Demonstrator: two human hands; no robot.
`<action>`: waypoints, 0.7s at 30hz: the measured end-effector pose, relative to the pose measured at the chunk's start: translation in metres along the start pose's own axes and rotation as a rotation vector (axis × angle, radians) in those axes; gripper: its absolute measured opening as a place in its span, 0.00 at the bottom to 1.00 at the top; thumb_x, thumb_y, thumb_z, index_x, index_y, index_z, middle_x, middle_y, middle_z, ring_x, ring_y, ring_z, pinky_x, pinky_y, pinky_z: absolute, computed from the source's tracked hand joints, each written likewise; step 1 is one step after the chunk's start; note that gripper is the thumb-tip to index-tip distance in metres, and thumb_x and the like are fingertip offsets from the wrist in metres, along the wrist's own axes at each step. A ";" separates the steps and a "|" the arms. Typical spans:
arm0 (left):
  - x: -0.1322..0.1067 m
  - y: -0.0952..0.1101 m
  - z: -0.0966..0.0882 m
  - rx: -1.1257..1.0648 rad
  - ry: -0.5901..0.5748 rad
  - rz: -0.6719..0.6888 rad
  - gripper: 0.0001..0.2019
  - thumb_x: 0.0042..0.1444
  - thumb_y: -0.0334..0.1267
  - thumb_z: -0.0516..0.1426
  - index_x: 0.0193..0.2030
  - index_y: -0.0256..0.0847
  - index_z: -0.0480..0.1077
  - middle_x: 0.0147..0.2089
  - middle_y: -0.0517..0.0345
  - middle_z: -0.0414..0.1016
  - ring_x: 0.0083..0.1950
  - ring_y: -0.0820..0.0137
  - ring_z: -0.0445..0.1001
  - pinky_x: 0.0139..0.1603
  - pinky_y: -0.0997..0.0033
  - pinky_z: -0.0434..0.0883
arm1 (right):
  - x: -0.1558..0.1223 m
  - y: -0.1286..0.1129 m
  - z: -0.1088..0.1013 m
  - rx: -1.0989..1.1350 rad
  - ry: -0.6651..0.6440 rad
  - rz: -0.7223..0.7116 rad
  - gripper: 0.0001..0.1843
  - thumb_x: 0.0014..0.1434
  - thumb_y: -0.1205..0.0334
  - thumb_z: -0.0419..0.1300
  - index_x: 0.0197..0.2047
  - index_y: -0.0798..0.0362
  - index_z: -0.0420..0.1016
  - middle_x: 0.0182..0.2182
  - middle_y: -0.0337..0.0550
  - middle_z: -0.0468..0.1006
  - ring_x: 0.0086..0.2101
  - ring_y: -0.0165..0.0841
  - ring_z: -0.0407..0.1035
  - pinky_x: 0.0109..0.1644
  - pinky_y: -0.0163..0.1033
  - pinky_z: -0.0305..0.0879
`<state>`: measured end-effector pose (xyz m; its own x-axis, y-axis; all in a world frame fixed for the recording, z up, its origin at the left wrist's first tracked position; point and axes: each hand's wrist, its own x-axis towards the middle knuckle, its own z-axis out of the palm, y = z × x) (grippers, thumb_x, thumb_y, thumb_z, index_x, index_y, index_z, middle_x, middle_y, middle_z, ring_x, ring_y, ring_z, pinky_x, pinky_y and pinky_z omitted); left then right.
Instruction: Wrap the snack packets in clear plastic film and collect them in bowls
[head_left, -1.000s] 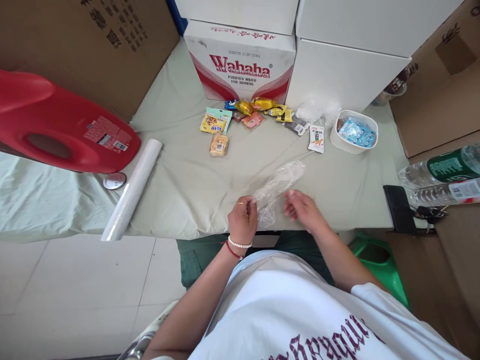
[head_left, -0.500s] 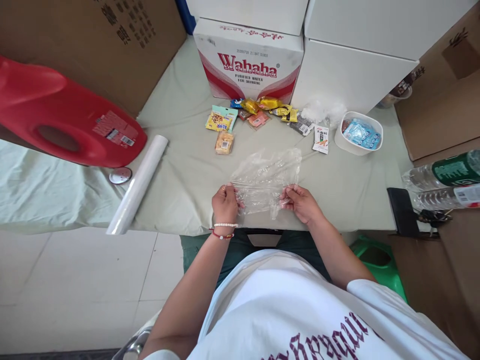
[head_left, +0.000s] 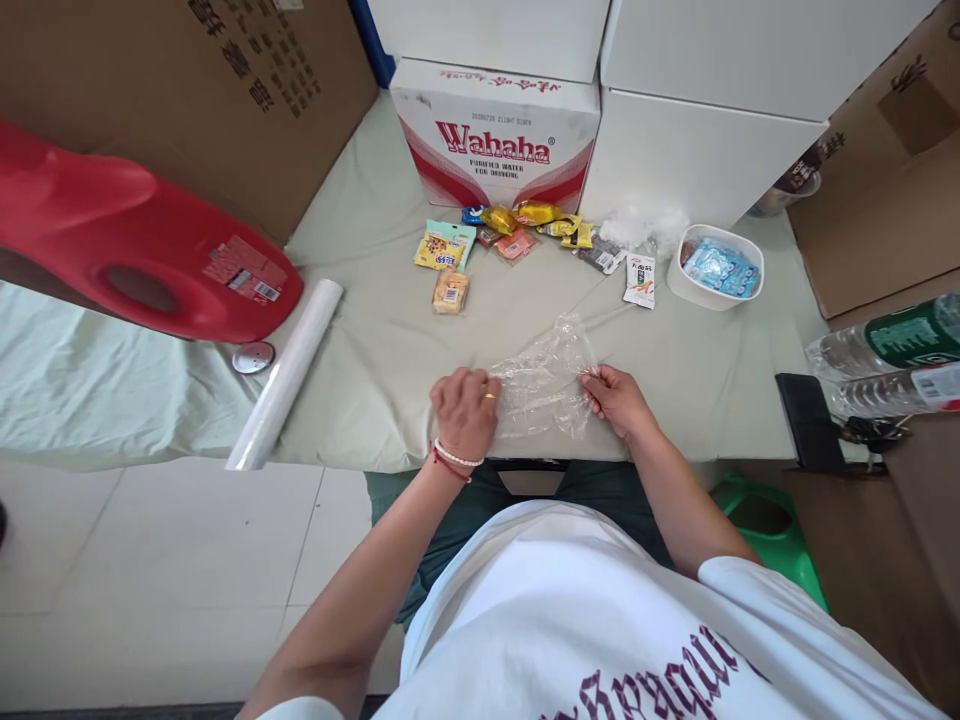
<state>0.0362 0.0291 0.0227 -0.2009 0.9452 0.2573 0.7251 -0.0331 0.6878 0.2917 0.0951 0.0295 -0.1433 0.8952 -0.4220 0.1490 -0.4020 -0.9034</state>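
Observation:
A clear plastic bag point(head_left: 544, 385), thin and crinkled, is stretched between my two hands near the table's front edge. My left hand point(head_left: 466, 408), with a ring and bracelets, is closed with its knuckles up at the bag's left side. Its fingertips are partly hidden. The bag's right edge is pinched between the thumb and fingers of my right hand point(head_left: 613, 398). Beyond the bag lie a square biscuit pack point(head_left: 450, 292), a green and yellow snack packet point(head_left: 444, 246) and a white snack packet point(head_left: 640, 281).
On the left, a white plastic roll point(head_left: 285, 375) lies beside a red jug point(head_left: 150, 250) and a round lid point(head_left: 253, 357). A white tub point(head_left: 716, 298) holds blue packets. The Wahaha carton point(head_left: 499, 140) stands behind small snacks. Clear bottles point(head_left: 892, 340) lie at right.
My left hand has turned knuckles up and moved slightly right. My right hand has shifted a little right. The bag's left side has bunched toward my left hand.

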 end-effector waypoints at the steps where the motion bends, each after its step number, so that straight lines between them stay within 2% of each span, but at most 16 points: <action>1: 0.001 0.000 0.001 -0.024 -0.113 0.078 0.08 0.63 0.34 0.55 0.39 0.48 0.76 0.50 0.46 0.78 0.65 0.51 0.70 0.71 0.39 0.53 | 0.000 0.000 0.000 -0.004 -0.005 0.002 0.21 0.51 0.43 0.71 0.34 0.49 0.72 0.23 0.34 0.70 0.18 0.26 0.57 0.18 0.33 0.51; 3: 0.005 -0.001 0.001 -0.051 -0.286 0.203 0.10 0.64 0.33 0.54 0.39 0.50 0.77 0.50 0.50 0.80 0.66 0.54 0.71 0.73 0.41 0.53 | 0.001 0.002 -0.001 -0.005 -0.010 0.012 0.21 0.50 0.43 0.71 0.35 0.50 0.72 0.23 0.34 0.70 0.18 0.26 0.57 0.18 0.33 0.51; 5: 0.012 -0.003 0.000 -0.040 -0.351 0.283 0.14 0.64 0.31 0.53 0.45 0.52 0.78 0.56 0.52 0.80 0.70 0.56 0.68 0.76 0.41 0.48 | 0.001 0.002 -0.002 0.000 -0.010 0.020 0.20 0.50 0.44 0.71 0.35 0.50 0.73 0.23 0.34 0.70 0.19 0.25 0.58 0.19 0.32 0.52; 7: 0.020 -0.006 -0.001 0.026 -0.315 0.295 0.19 0.62 0.29 0.52 0.54 0.51 0.77 0.63 0.49 0.77 0.75 0.55 0.62 0.78 0.38 0.39 | 0.000 0.003 -0.003 0.007 -0.005 0.027 0.20 0.50 0.45 0.71 0.35 0.50 0.73 0.23 0.33 0.69 0.19 0.25 0.58 0.19 0.32 0.52; 9: 0.026 -0.009 0.000 0.113 -0.249 0.218 0.25 0.60 0.28 0.51 0.62 0.48 0.73 0.69 0.46 0.72 0.78 0.53 0.57 0.77 0.33 0.32 | -0.002 0.003 -0.005 0.006 -0.011 0.028 0.19 0.50 0.46 0.71 0.35 0.50 0.73 0.23 0.33 0.69 0.19 0.25 0.58 0.20 0.33 0.53; 12: 0.032 -0.012 0.005 0.178 -0.213 0.020 0.27 0.62 0.32 0.48 0.67 0.45 0.68 0.72 0.43 0.68 0.78 0.52 0.56 0.76 0.28 0.34 | -0.004 0.002 -0.008 0.005 -0.038 0.026 0.19 0.47 0.48 0.73 0.36 0.50 0.75 0.24 0.32 0.68 0.21 0.26 0.61 0.21 0.33 0.56; 14: 0.033 -0.012 0.008 0.192 -0.220 -0.039 0.24 0.66 0.38 0.47 0.67 0.46 0.68 0.72 0.43 0.68 0.78 0.51 0.57 0.75 0.27 0.35 | -0.006 0.001 -0.013 0.015 -0.068 0.034 0.21 0.44 0.50 0.75 0.38 0.51 0.76 0.24 0.31 0.67 0.22 0.27 0.63 0.23 0.34 0.60; 17: 0.030 -0.011 0.011 0.253 -0.235 0.025 0.25 0.70 0.48 0.48 0.70 0.48 0.66 0.76 0.43 0.62 0.79 0.49 0.53 0.74 0.25 0.29 | -0.009 0.000 -0.025 -0.007 -0.088 0.049 0.23 0.42 0.51 0.76 0.39 0.51 0.78 0.25 0.31 0.69 0.23 0.27 0.64 0.25 0.33 0.60; 21: 0.026 -0.013 0.012 0.306 -0.283 0.149 0.27 0.70 0.49 0.50 0.73 0.50 0.62 0.80 0.43 0.51 0.81 0.49 0.49 0.73 0.24 0.24 | -0.013 -0.002 -0.047 -0.052 -0.114 0.061 0.22 0.43 0.48 0.76 0.35 0.52 0.77 0.29 0.38 0.78 0.27 0.27 0.65 0.28 0.32 0.57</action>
<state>0.0292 0.0578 0.0122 0.0776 0.9905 0.1131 0.9028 -0.1179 0.4135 0.3395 0.0931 0.0408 -0.2418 0.8408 -0.4843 0.2107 -0.4417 -0.8721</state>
